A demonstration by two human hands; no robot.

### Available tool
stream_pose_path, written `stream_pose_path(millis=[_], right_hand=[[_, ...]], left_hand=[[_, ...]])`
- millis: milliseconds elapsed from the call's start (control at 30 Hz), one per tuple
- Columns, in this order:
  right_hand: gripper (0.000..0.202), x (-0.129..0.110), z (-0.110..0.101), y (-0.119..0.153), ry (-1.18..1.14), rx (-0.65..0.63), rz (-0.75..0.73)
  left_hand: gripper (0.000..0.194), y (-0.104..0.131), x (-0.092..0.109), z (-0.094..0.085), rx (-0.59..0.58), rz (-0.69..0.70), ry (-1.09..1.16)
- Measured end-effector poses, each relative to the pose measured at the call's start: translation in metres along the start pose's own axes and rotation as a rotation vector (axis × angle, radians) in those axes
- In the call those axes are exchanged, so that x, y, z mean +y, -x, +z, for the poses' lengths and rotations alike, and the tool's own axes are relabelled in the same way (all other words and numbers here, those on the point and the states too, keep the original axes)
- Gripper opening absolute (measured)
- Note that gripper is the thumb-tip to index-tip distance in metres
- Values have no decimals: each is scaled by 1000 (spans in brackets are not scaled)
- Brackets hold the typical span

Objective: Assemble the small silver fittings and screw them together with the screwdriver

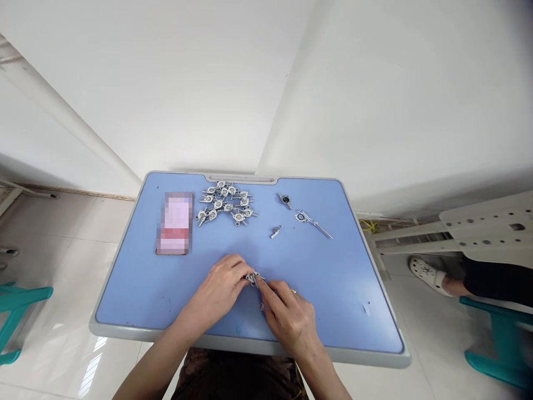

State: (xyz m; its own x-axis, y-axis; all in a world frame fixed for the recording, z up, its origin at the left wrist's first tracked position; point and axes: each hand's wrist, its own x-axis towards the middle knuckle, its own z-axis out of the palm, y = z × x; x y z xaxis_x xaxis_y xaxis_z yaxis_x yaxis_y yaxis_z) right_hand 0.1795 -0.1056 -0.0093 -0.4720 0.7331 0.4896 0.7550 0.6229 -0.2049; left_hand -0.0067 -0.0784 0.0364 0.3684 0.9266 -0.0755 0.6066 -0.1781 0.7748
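Near the front middle of the blue table, my left hand (222,283) is closed, thumb and fingers pinching a small metal flanged part (252,278). My right hand (291,316) is closed too, its fingertips pressed on the same part from the right. Fingers hide much of the part. Beyond my hands lies a heap of similar silver flanged parts (228,206). To the right of the heap are a flanged part with a dark round centre (285,200), a small metal lever-like piece (275,231), and what looks like a screwdriver (320,227) against another flanged part (300,218).
A phone (175,225), its screen blurred, lies on the left of the blue table (137,283). A white wall stands behind. Teal stools (495,339) are on both sides, and another person's foot in a white clog (427,275) is at the right.
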Motion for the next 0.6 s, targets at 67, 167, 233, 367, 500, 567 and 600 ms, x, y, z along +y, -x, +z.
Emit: stream_pose_path(millis=[67, 167, 233, 367, 500, 567, 600], right_hand=[[31, 0, 0, 0, 7, -1, -5], [30, 0, 0, -1, 22, 2, -7], [30, 0, 0, -1, 28, 7, -6], [31, -1, -1, 0, 31, -6, -8], [34, -1, -1, 0, 37, -6, -12], [34, -1, -2, 0, 39, -8, -15], [34, -1, -2, 0, 40, -13, -15]], left_hand=[[18, 1, -1, 1, -2, 1, 3], [17, 2, -2, 2, 1, 7, 3], [15, 2, -2, 2, 2, 9, -7], [11, 2, -1, 4, 9, 10, -49], [12, 2, -1, 5, 16, 11, -76], [13, 2, -1, 5, 16, 7, -73], [13, 2, -1, 5, 16, 6, -72]])
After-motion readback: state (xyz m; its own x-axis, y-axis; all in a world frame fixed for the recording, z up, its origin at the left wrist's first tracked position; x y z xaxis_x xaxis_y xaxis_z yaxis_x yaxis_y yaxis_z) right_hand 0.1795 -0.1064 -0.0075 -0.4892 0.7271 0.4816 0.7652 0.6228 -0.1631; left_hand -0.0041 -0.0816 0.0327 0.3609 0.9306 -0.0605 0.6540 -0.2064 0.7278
